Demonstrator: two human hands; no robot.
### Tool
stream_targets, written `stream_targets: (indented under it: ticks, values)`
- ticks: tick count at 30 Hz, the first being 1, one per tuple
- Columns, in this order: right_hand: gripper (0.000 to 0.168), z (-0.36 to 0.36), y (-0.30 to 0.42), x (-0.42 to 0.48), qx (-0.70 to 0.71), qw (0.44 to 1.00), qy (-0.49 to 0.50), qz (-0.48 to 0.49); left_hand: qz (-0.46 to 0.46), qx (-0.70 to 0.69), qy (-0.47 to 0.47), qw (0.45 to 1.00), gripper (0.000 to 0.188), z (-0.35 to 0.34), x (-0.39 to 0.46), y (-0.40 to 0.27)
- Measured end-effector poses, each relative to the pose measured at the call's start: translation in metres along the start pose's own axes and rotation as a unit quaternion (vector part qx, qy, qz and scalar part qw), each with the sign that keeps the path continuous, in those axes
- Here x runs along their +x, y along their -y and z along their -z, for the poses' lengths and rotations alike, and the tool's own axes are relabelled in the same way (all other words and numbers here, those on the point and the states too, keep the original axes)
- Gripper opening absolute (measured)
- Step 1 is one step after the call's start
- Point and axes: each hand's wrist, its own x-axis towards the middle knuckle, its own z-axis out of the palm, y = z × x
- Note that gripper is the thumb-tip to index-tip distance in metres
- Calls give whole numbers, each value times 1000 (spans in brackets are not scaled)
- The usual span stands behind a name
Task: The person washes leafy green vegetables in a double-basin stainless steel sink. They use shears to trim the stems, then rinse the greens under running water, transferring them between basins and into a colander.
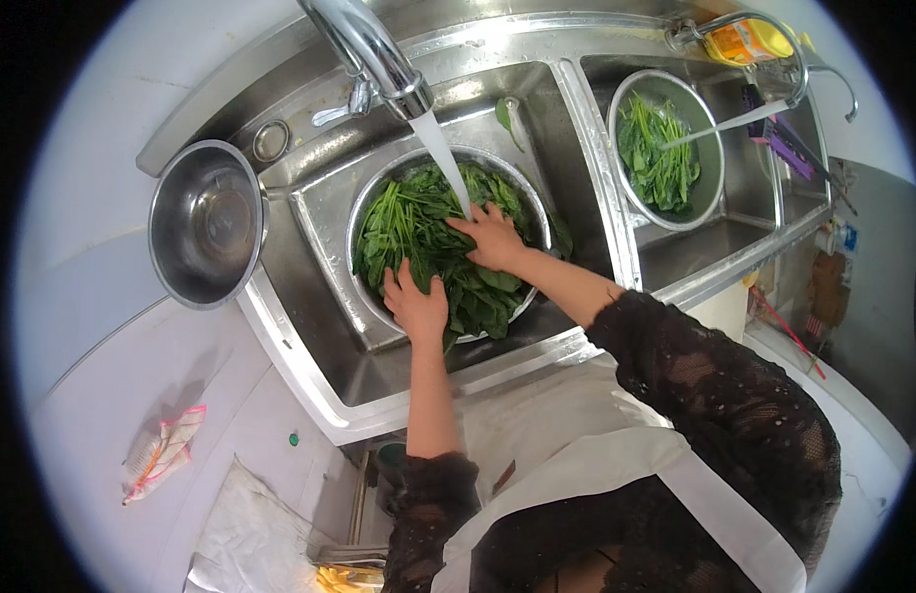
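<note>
Leafy greens with long stems (399, 230) fill a round metal basin (352, 222) standing in the left sink. My left hand (419, 304) rests on the greens at the near left side, fingers spread and pointing away from me. Over the middle right of the same greens lies my right hand (495, 239), its fingers apart. Water (445, 159) pours from a chrome faucet (406, 85) onto the leaves just beyond my right fingertips. Neither hand appears to grip anything; some fingertips sink among the leaves.
An empty steel bowl (198, 259) sits on the sink's left rim. In the right sink, another basin (714, 167) holds greens (658, 148) under a second running faucet (799, 74). A yellow bottle (751, 41) stands behind it. A loose leaf (504, 115) lies near the left sink's back corner.
</note>
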Motion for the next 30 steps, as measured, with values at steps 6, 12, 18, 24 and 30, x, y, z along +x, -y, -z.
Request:
stream_targets:
  ticks: [6, 12, 18, 24, 30]
  values:
    - [122, -9, 8, -14, 241, 929, -106, -261, 23, -178, 45, 983, 73, -37, -3, 22]
    - [136, -6, 21, 8, 262, 923, 27, -280, 53, -299, 252, 919, 67, -45, 6, 4]
    - [111, 0, 1, 16, 262, 923, 14, -281, -46, -300, 275, 913, 41, -32, -12, -8]
    - [83, 8, -6, -12, 465, 847, -77, -244, -23, -414, 72, 907, 19, 41, -23, -10]
    - [76, 54, -9, -63, 634, 755, -2, -165, -2, -424, 4, 906, 16, 57, -30, 20]
